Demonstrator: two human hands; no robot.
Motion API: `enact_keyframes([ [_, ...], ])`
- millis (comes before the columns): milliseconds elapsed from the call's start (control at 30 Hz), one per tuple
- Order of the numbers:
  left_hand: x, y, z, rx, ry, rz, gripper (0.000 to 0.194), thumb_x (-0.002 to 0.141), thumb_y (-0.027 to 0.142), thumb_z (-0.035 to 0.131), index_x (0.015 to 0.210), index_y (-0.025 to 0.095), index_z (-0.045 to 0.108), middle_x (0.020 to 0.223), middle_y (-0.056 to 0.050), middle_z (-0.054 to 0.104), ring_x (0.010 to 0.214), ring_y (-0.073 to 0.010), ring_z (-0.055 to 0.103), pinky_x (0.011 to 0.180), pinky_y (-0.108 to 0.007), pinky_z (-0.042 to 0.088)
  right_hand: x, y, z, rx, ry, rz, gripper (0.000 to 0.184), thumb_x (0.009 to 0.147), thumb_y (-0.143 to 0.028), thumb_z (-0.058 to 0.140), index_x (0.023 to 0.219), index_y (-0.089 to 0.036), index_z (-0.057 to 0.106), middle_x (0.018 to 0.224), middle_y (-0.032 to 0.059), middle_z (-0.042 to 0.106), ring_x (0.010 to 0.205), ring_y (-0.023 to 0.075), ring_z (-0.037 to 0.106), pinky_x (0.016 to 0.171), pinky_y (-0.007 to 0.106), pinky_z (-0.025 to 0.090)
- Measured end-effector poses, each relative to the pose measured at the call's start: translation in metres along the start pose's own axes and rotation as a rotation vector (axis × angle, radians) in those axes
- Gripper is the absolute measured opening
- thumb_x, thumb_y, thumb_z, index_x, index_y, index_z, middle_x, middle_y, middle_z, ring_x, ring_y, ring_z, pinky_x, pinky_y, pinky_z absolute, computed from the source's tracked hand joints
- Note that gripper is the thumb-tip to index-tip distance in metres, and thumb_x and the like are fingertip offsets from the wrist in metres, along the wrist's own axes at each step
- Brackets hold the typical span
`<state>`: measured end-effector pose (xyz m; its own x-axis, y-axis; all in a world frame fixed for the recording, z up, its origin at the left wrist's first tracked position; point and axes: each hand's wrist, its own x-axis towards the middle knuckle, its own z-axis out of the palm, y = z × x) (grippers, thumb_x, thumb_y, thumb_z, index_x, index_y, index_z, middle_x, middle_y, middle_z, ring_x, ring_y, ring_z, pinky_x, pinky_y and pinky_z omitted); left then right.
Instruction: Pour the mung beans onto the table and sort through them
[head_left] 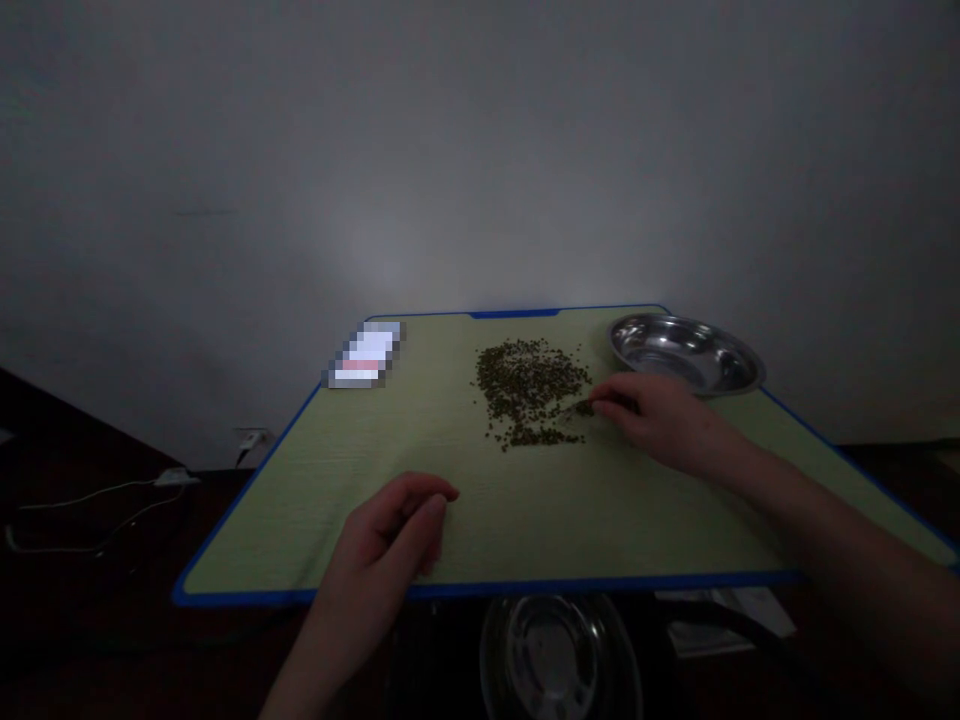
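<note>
Small greenish-brown beans or seeds (532, 375) lie in a loose spread on the light green tabletop, with a narrow strip of them split off at the near side. My right hand (656, 415) is closed at the right edge of the spread, pinching a thin, slender tool (576, 408) whose tip reaches in among the beans. Dim light hides the tool's exact kind. Resting near the table's front edge, my left hand (397, 530) has its fingers curled in and its thumb close to the index finger. Nothing shows in it, and it is apart from the beans.
A shiny metal bowl (686, 355) stands at the table's back right, just beyond my right hand. A blurred-out phone-like slab (365, 355) lies back left. Another metal bowl (559, 650) sits below the blue front edge (525, 590). Cables (97, 495) run at left.
</note>
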<state>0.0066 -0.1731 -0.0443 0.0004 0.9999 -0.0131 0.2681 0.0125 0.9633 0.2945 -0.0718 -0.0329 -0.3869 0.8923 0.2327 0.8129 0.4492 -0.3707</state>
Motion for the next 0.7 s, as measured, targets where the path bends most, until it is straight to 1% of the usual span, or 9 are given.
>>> enact_keyframes([
  [100, 0.000, -0.001, -0.001, -0.001, -0.007, -0.006, 0.023, 0.082, 0.040, 0.055, 0.086, 0.019, 0.064, 0.051, 0.006, 0.042, 0.046, -0.0098, 0.037, 0.043, -0.021, 0.025, 0.009, -0.010, 0.002, -0.045, 0.039, -0.051, 0.020, 0.089, -0.024, 0.047, 0.090, -0.019, 0.066, 0.088, 0.0071, 0.070, 0.080, 0.0206, 0.062, 0.071, 0.034, 0.044],
  [200, 0.000, -0.001, -0.001, 0.008, -0.012, -0.010, 0.023, 0.083, 0.041, 0.055, 0.087, 0.019, 0.063, 0.051, 0.006, 0.042, 0.046, -0.0099, 0.037, 0.043, -0.021, 0.026, 0.020, -0.018, -0.002, -0.104, 0.108, -0.093, 0.021, 0.089, -0.022, 0.046, 0.091, -0.018, 0.067, 0.091, 0.0091, 0.069, 0.083, 0.0229, 0.062, 0.073, 0.036, 0.044],
  [333, 0.000, -0.001, -0.002, 0.011, -0.015, -0.013, 0.024, 0.083, 0.042, 0.055, 0.086, 0.020, 0.064, 0.051, 0.006, 0.043, 0.047, -0.0106, 0.039, 0.044, -0.021, 0.029, 0.038, -0.021, -0.003, -0.170, 0.173, -0.110, 0.023, 0.087, -0.019, 0.047, 0.097, -0.015, 0.068, 0.095, 0.0114, 0.068, 0.083, 0.0228, 0.062, 0.075, 0.036, 0.045],
  [433, 0.000, -0.001, -0.002, 0.032, -0.004, -0.024, 0.027, 0.081, 0.044, 0.055, 0.086, 0.019, 0.064, 0.051, 0.006, 0.043, 0.048, -0.0110, 0.040, 0.045, -0.021, 0.030, 0.056, -0.018, 0.004, -0.253, 0.202, -0.158, 0.025, 0.088, -0.017, 0.046, 0.101, -0.015, 0.068, 0.098, 0.0107, 0.068, 0.088, 0.0217, 0.061, 0.075, 0.034, 0.044],
  [567, 0.001, -0.002, -0.002, 0.055, 0.015, -0.045, 0.030, 0.080, 0.047, 0.055, 0.085, 0.019, 0.064, 0.050, 0.006, 0.041, 0.046, -0.0107, 0.038, 0.044, -0.021, 0.028, 0.078, -0.016, 0.021, -0.319, 0.231, -0.186, 0.025, 0.088, -0.013, 0.045, 0.096, -0.015, 0.068, 0.095, 0.0113, 0.068, 0.090, 0.0230, 0.059, 0.073, 0.034, 0.043],
  [633, 0.002, -0.002, -0.003, 0.063, 0.019, -0.038, 0.030, 0.079, 0.047, 0.056, 0.085, 0.019, 0.065, 0.049, 0.006, 0.041, 0.045, -0.0108, 0.038, 0.043, -0.021, 0.028, 0.083, -0.016, 0.028, -0.347, 0.224, -0.208, 0.024, 0.087, -0.010, 0.045, 0.092, -0.015, 0.069, 0.091, 0.0117, 0.069, 0.086, 0.0229, 0.059, 0.070, 0.034, 0.042],
  [700, 0.001, -0.001, -0.003, 0.069, 0.023, -0.035, 0.030, 0.079, 0.047, 0.056, 0.084, 0.019, 0.065, 0.049, 0.006, 0.041, 0.045, -0.0109, 0.038, 0.043, -0.021, 0.028, 0.083, -0.016, 0.031, -0.370, 0.205, -0.241, 0.024, 0.086, -0.009, 0.046, 0.090, -0.015, 0.069, 0.088, 0.0114, 0.069, 0.083, 0.0223, 0.058, 0.069, 0.033, 0.041],
])
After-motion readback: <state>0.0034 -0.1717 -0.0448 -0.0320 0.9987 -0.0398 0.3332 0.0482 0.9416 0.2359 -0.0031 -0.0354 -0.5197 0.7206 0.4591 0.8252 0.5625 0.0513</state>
